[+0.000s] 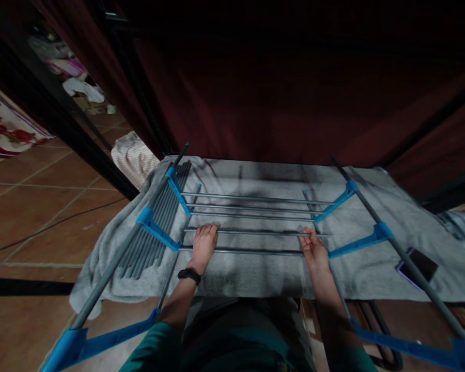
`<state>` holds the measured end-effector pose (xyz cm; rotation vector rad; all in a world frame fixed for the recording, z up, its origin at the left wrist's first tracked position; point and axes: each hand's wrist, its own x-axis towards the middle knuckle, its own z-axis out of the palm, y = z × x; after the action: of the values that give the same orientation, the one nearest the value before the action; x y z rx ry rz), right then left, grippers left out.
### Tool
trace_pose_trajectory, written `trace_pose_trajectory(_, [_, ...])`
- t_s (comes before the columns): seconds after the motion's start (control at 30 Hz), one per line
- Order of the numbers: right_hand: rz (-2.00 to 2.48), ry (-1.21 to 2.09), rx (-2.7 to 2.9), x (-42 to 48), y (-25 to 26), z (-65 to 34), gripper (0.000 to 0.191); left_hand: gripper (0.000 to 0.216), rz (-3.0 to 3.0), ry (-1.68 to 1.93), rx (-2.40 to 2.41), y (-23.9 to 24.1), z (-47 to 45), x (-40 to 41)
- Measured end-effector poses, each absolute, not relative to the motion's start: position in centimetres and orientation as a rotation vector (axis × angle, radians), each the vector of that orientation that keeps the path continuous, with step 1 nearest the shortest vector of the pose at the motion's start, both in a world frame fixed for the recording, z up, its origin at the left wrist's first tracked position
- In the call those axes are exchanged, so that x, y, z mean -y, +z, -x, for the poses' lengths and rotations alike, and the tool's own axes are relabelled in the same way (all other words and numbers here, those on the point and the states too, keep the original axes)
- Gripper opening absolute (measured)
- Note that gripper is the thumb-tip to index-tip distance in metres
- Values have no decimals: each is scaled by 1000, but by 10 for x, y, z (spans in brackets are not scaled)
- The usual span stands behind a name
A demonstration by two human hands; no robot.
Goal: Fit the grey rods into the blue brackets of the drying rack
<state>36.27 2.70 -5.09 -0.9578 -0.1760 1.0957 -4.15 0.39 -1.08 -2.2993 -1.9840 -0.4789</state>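
- A bundle of loose grey metal rods (144, 253) lies on the grey towel (256, 276) at far left, outside our left hand, its long axes running away from us.
- Our left hand (203, 245), palm down, curls its fingers over the thin grey metal rod (256, 232) near its left end.
- That rod lies crosswise, left to right, between the blue plastic brackets (157, 231), both hands equally on it.
- Our right hand (313, 250) is closed over its right end.
- A dark flat phone (416, 266) lies further right, apart.
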Motion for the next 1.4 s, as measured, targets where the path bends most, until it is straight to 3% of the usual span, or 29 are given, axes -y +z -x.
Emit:
trace_pose_trajectory(0.97, [890, 1081, 159, -25, -37, -348, 27, 27, 2313, -617, 1986, -22, 54, -13])
trace_pose_trajectory(1.4, [880, 1097, 221, -22, -25, -341, 11, 34, 2099, -645, 2100, -25, 54, -12])
